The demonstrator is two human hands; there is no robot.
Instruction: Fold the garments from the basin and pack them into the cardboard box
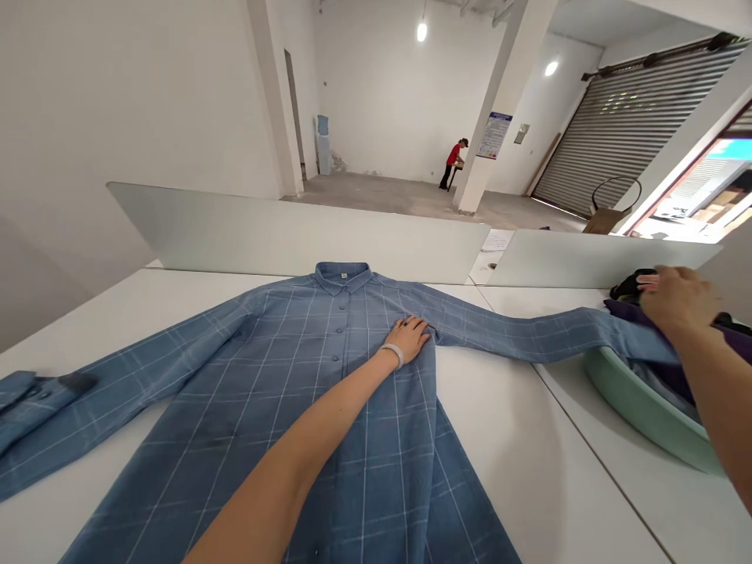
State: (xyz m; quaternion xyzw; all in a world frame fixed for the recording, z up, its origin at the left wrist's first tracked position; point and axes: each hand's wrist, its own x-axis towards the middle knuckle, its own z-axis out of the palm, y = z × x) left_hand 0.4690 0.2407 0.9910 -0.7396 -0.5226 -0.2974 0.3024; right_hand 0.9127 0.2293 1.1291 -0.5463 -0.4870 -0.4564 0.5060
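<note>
A blue checked shirt (305, 376) lies front up on the white table (505, 462), its collar toward the far edge and both sleeves spread sideways. My left hand (408, 338), with a ring and a bracelet, rests flat on the shirt's chest near the right-side armhole, fingers apart. At the far right my right hand (681, 301) is raised over the end of the other sleeve, beside a green basin (646, 415) with dark and purple clothes (658, 329) in it. Its fingers are blurred, and whether they hold cloth is unclear.
Low frosted panels (317, 235) line the table's far edge, with a paper (497, 240) at the gap between them. Beyond stand a pillar (499, 110), a water dispenser (323, 146) and a person in red (453, 160). A roller shutter (623, 117) is at right.
</note>
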